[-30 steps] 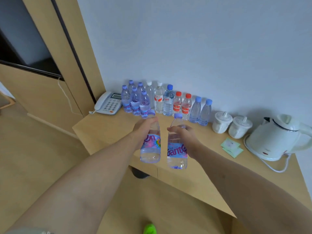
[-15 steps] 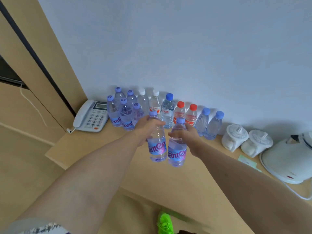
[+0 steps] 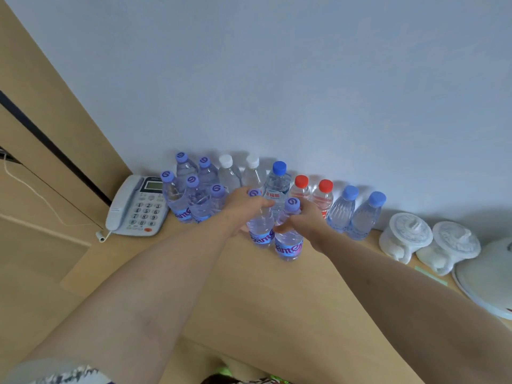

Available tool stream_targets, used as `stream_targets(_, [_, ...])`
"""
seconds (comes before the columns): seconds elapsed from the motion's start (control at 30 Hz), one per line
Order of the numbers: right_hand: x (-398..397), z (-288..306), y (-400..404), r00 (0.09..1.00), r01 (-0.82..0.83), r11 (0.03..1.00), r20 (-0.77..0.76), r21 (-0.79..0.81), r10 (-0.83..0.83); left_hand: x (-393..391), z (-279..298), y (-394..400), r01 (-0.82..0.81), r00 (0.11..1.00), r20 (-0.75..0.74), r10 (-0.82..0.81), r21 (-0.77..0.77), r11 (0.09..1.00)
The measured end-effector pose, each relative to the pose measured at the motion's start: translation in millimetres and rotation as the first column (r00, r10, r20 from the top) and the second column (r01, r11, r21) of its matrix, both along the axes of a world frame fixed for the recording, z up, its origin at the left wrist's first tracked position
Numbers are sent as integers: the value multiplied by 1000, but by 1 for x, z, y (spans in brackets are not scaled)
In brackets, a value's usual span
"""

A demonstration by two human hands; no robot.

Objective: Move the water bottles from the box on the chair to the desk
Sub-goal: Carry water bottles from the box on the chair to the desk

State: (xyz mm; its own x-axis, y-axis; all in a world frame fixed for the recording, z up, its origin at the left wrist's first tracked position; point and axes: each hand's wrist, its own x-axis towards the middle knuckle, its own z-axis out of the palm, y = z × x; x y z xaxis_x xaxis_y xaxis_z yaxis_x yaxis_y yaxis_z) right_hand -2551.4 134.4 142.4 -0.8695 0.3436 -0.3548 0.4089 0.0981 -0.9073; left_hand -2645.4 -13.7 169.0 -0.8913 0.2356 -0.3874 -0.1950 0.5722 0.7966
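1. My left hand (image 3: 243,209) grips one purple-capped water bottle (image 3: 260,228); my right hand (image 3: 304,223) grips a second (image 3: 288,242), just beside it.
2. Change: a second ago both bottles hung in the air short of the desk edge. Now they're over the desk (image 3: 277,314), bases at or on the surface — contact unclear.
3. Just past my fingers stands the bottle row (image 3: 277,184) along the wall.
4. Judgement: placement nearly done. Release, then back to the box, which isn't in view.

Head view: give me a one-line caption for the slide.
Left hand and right hand each grip a purple-capped water bottle in front of the bottle row on the desk.
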Motion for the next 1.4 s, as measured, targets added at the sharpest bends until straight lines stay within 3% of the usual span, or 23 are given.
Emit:
stream_targets(0.27, [-11,9,-5,997,49,986,55,161,-58,-17,8,7,171,978,-80,-191,-204,964])
stream_targets(0.37, [-12,19,-7,985,7,951,164,310,-61,-19,16,7,267,958,-43,-283,-223,938])
stream_targets(0.5, [-10,29,-13,967,39,923,218,383,-131,-22,22,5,338,931,-54,-360,-240,910])
stream_targets(0.83, [-26,28,-42,986,95,911,89,401,-142,-45,30,-9,372,883,-141,-448,-372,851])
stream_targets(1.13, [-38,31,-45,979,77,850,122,522,-163,-49,28,-10,370,799,-280,-532,-469,802])
stream_targets(1.4, [-30,32,-44,979,124,882,91,454,-185,-50,32,-6,408,775,-244,-583,-512,756])
